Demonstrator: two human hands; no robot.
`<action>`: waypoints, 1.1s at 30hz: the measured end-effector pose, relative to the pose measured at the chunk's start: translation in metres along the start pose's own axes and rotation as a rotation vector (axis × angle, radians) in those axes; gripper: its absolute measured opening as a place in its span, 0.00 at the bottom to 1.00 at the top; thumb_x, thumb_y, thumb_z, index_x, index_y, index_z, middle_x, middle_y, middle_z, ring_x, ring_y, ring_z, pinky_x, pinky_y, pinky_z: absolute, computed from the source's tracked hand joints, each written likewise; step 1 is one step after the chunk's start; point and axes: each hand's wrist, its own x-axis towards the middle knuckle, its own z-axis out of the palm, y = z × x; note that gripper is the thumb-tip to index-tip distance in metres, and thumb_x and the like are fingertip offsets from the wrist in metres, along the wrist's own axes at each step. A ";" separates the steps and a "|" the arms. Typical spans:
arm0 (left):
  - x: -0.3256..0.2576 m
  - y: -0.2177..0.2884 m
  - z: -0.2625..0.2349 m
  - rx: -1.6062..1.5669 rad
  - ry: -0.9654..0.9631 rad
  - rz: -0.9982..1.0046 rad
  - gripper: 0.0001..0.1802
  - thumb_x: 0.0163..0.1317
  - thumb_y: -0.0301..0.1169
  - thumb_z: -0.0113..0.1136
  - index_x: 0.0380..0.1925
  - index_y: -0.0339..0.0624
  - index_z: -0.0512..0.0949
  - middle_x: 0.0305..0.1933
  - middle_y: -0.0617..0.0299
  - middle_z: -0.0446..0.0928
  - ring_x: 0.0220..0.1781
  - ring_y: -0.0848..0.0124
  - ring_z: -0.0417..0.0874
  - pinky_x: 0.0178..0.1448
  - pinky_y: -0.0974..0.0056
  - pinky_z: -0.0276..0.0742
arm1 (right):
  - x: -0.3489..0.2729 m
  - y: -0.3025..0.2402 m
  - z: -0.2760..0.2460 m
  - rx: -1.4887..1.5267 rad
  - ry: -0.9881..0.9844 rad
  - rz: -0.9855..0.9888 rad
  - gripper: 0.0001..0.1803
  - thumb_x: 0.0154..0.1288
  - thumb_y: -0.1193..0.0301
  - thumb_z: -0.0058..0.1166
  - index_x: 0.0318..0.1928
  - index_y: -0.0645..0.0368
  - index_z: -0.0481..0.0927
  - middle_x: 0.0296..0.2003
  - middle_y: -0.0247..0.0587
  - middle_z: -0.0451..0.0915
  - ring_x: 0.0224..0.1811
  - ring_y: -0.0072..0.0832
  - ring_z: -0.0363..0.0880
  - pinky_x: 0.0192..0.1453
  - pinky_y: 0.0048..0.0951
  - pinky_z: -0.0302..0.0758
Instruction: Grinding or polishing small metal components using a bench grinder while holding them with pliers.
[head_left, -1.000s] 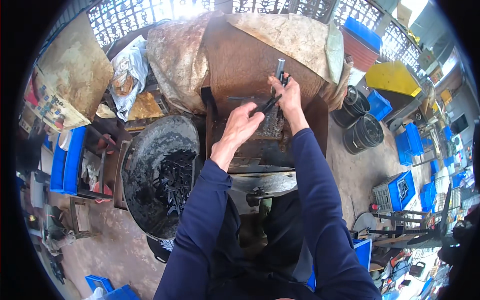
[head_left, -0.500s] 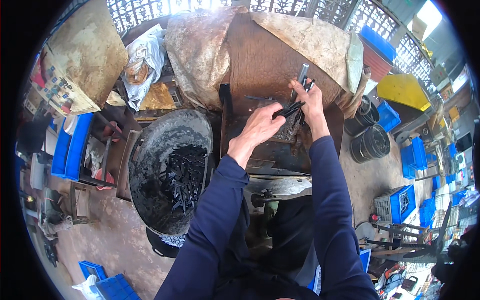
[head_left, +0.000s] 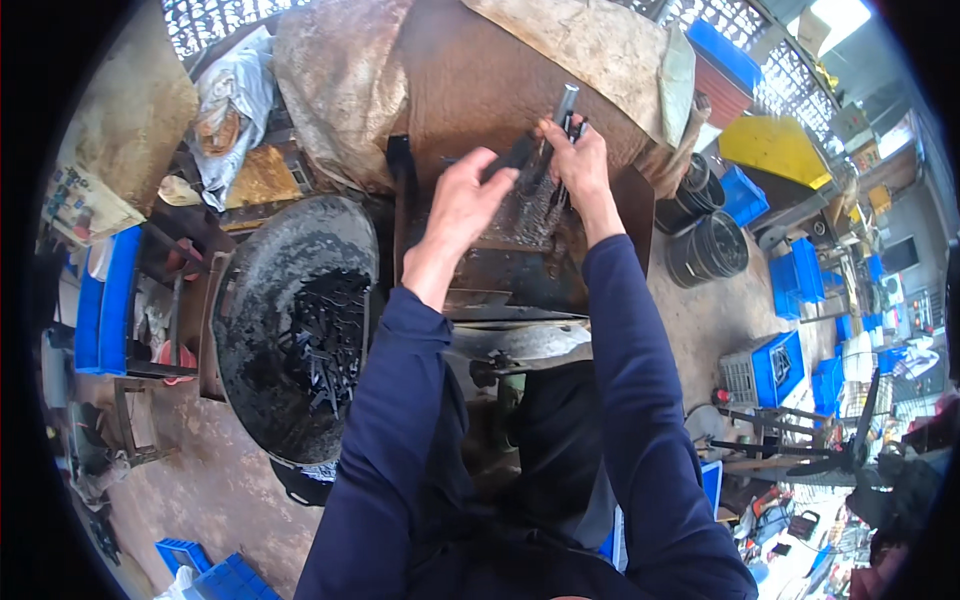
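My right hand point(head_left: 582, 170) is closed round a shiny metal rod point(head_left: 567, 100) that points up and away, with dark thin pieces showing beside it between the fingers. Left of it, my left hand point(head_left: 462, 205) is slightly blurred, its thumb and fingers round dark flat strips point(head_left: 518, 152). Both hands are above a brown, wet-looking metal tray point(head_left: 490, 275). Below and between them, a dark glistening patch point(head_left: 535, 215) lies in the tray. To the left stands a large blackened oval pan point(head_left: 245, 300) with a heap of black strips point(head_left: 330, 330) in it.
A stained brown cover point(head_left: 480, 80) rises behind the tray. Dark buckets point(head_left: 708, 250) stand on the floor to the right, near blue crates point(head_left: 795, 280) and a yellow panel point(head_left: 775, 150). Blue bins point(head_left: 105, 310) are at the far left, beyond the pan.
The view has shifted, so the scene sits further left. My left hand has drawn a little away from the right hand, opening a gap. The rod stays in my right hand.
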 end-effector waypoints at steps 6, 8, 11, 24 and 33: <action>-0.004 0.018 -0.003 -0.143 0.075 -0.272 0.12 0.64 0.36 0.66 0.36 0.37 0.81 0.21 0.70 0.72 0.22 0.81 0.66 0.25 0.70 0.61 | 0.001 0.007 0.001 -0.058 0.028 -0.066 0.11 0.69 0.68 0.62 0.46 0.60 0.79 0.31 0.34 0.84 0.12 0.16 0.65 0.15 0.23 0.62; -0.006 0.021 -0.005 -0.247 0.033 -0.374 0.11 0.64 0.36 0.66 0.35 0.39 0.82 0.20 0.71 0.70 0.19 0.84 0.63 0.22 0.72 0.56 | 0.003 0.008 0.001 -0.056 0.027 -0.084 0.11 0.69 0.68 0.62 0.46 0.61 0.79 0.31 0.34 0.84 0.12 0.16 0.65 0.15 0.23 0.62; -0.009 0.027 -0.003 -0.317 0.019 -0.419 0.11 0.64 0.37 0.66 0.34 0.40 0.82 0.19 0.72 0.70 0.16 0.85 0.60 0.20 0.73 0.52 | 0.002 0.010 -0.003 -0.064 0.031 -0.088 0.11 0.68 0.68 0.62 0.46 0.61 0.79 0.31 0.34 0.84 0.12 0.16 0.65 0.15 0.22 0.62; -0.017 0.041 -0.004 -0.438 0.105 -0.317 0.09 0.63 0.36 0.66 0.34 0.41 0.82 0.19 0.70 0.75 0.13 0.85 0.58 0.17 0.74 0.48 | -0.005 -0.004 0.000 -0.021 0.010 -0.013 0.12 0.68 0.68 0.62 0.46 0.62 0.78 0.32 0.37 0.84 0.12 0.17 0.66 0.15 0.23 0.63; -0.025 0.058 -0.018 -0.335 0.111 -0.283 0.10 0.63 0.36 0.64 0.32 0.40 0.84 0.22 0.68 0.78 0.16 0.85 0.61 0.19 0.71 0.51 | -0.046 -0.019 -0.014 0.233 -0.061 0.130 0.12 0.67 0.70 0.63 0.46 0.62 0.78 0.22 0.32 0.78 0.12 0.16 0.64 0.15 0.23 0.62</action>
